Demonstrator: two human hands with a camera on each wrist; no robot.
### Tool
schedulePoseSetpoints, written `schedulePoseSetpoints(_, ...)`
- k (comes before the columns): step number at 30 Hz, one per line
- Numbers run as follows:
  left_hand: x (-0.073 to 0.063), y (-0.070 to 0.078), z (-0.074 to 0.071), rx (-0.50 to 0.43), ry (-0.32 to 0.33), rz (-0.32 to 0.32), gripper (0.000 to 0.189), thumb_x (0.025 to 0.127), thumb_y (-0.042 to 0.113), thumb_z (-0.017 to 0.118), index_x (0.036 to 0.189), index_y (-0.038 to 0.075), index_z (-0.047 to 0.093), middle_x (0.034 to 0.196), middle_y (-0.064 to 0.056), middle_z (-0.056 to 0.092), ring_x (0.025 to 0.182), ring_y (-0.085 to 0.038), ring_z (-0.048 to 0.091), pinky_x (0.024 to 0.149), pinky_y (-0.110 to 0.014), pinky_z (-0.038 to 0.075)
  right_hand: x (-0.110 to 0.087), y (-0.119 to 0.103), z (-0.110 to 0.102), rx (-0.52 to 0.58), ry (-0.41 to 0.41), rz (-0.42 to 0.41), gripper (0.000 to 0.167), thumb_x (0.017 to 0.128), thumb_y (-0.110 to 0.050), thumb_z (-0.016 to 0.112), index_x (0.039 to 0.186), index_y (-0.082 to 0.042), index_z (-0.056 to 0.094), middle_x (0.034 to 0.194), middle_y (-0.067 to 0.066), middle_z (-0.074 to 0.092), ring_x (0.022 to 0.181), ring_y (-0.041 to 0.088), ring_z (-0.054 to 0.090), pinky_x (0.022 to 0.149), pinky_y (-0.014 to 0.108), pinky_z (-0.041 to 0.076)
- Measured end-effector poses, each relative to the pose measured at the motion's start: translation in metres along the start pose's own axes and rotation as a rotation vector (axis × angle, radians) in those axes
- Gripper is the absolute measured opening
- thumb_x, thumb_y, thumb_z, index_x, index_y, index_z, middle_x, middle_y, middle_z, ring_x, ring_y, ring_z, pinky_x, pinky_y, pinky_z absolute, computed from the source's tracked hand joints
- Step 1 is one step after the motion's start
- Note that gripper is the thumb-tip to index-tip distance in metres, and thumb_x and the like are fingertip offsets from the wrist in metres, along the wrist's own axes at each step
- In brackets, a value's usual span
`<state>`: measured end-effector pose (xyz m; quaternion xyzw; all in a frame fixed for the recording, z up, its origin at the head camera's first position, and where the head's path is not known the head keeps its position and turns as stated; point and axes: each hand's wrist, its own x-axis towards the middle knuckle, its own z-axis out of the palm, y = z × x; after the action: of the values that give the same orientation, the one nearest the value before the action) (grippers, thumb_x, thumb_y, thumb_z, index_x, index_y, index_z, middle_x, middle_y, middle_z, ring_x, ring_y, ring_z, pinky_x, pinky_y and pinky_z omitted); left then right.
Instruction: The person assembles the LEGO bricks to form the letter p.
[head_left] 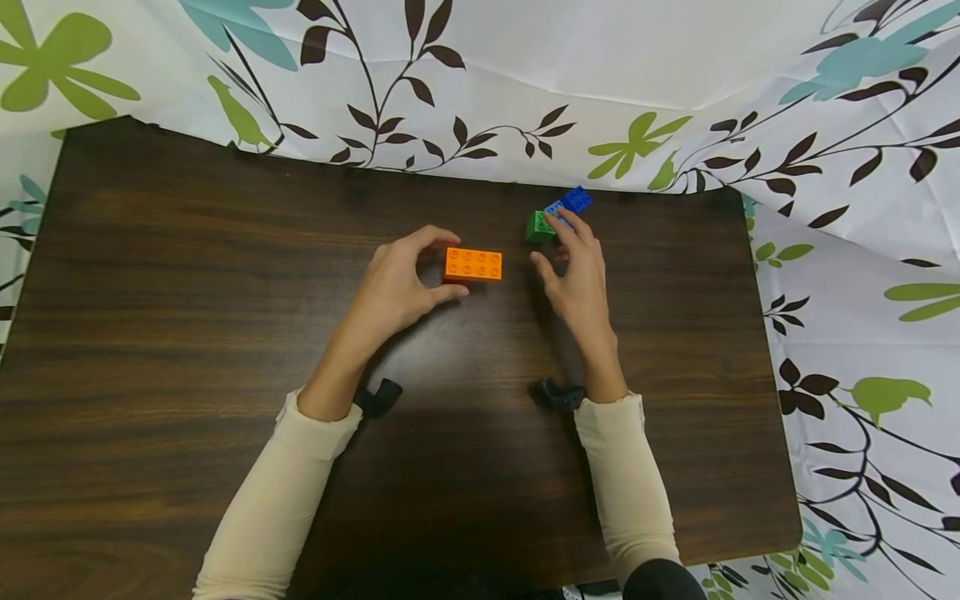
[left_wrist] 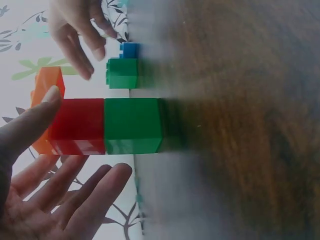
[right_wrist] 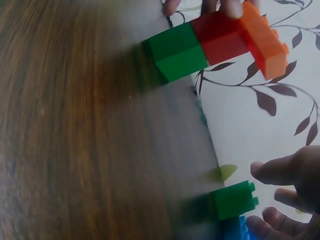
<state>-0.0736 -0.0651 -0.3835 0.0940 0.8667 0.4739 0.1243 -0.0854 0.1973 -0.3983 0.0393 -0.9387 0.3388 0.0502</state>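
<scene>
Orange, red and green toy building bricks form an upright stack on the table. The orange brick (head_left: 472,263) is on top, the red brick (left_wrist: 77,125) in the middle and the green brick (left_wrist: 132,125) at the bottom. My left hand (head_left: 401,279) grips the stack's upper part between thumb and fingers. Over the loose bricks at the back right, my right hand (head_left: 577,271) has parted, slightly bent fingers and holds nothing. Below it are a loose green brick (head_left: 537,227) and a lighter blue brick (head_left: 554,207), partly hidden by the fingers. A dark blue brick (head_left: 577,199) sits just behind.
The dark wooden table (head_left: 187,333) ends at the back against a white curtain (head_left: 622,50) with leaf and flower prints. More of this cloth hangs along the right side. Black wrist mounts (head_left: 378,398) sit at both cuffs.
</scene>
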Motion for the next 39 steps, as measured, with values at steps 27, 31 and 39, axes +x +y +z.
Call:
schedulePoseSetpoints(27, 0.003, -0.004, 0.006, -0.17, 0.038, 0.037, 0.043, 0.086, 0.018, 0.093, 0.125, 0.014, 0.078, 0.13, -0.009, 0.077, 0.119, -0.028, 0.069, 0.108, -0.051, 0.052, 0.005, 0.008, 0.015, -0.064, 0.044, 0.094, 0.035, 0.101, -0.018, 0.077, 0.135, -0.013, 0.071, 0.139, 0.015, 0.064, 0.111, 0.033, 0.055, 0.092, 0.047, 0.047)
schedulePoseSetpoints(31, 0.003, -0.004, 0.007, -0.186, 0.049, 0.044, 0.042, 0.085, 0.017, 0.094, 0.124, 0.013, 0.079, 0.127, -0.011, 0.078, 0.116, -0.029, 0.07, 0.104, -0.052, 0.053, 0.005, 0.009, 0.016, -0.043, 0.075, 0.075, 0.033, 0.098, -0.016, 0.08, 0.13, -0.008, 0.073, 0.131, 0.018, 0.065, 0.103, 0.032, 0.055, 0.09, 0.044, 0.044)
schedulePoseSetpoints(39, 0.003, -0.002, 0.007, -0.205, 0.058, 0.04, 0.042, 0.083, 0.014, 0.095, 0.122, 0.013, 0.08, 0.126, -0.012, 0.078, 0.115, -0.031, 0.071, 0.101, -0.054, 0.054, 0.006, 0.012, 0.018, 0.039, 0.093, 0.057, 0.033, 0.096, -0.01, 0.082, 0.127, -0.005, 0.073, 0.124, 0.021, 0.067, 0.108, 0.037, 0.065, 0.088, 0.044, 0.054)
